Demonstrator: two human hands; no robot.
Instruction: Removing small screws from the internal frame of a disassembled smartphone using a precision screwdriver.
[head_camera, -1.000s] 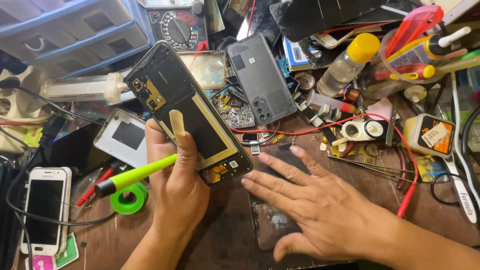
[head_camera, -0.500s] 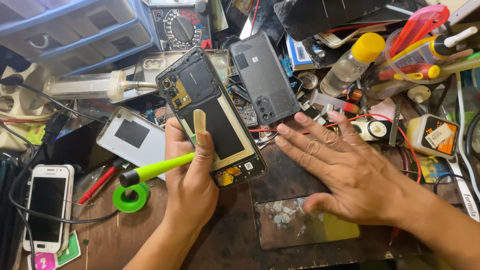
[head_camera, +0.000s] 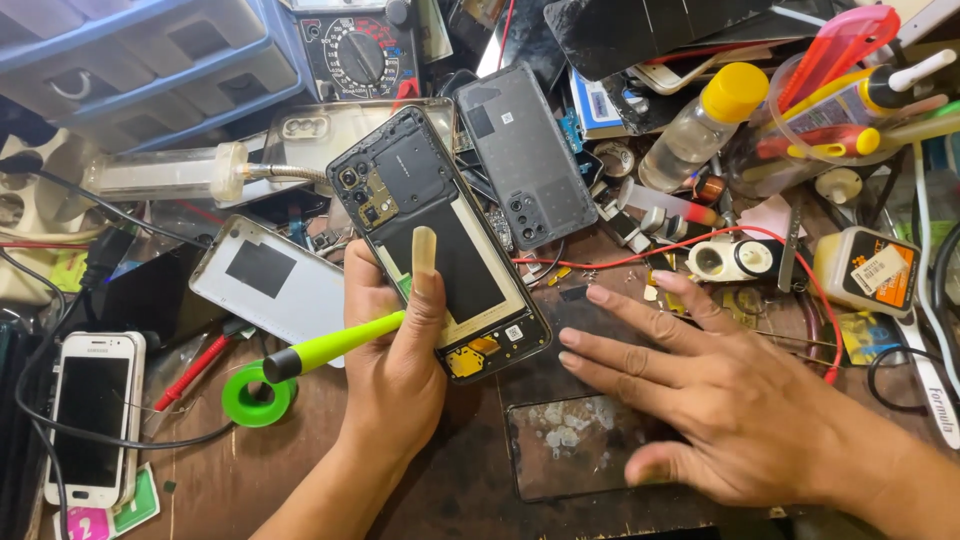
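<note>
My left hand (head_camera: 395, 370) is closed around the opened phone frame (head_camera: 440, 240), thumb lying long and flat up its dark, matte inner panel while the other fingers curl behind, and the same grip pins a screwdriver with a smooth lime-green handle (head_camera: 335, 343) that sticks out to the left. The frame is held tilted above the cluttered wooden bench, its camera cut-outs and small gold-coloured parts showing at the top. My right hand (head_camera: 720, 400) lies released, fingers spread flat, palm down on a dark glass panel (head_camera: 570, 450) smeared with whitish residue
</note>
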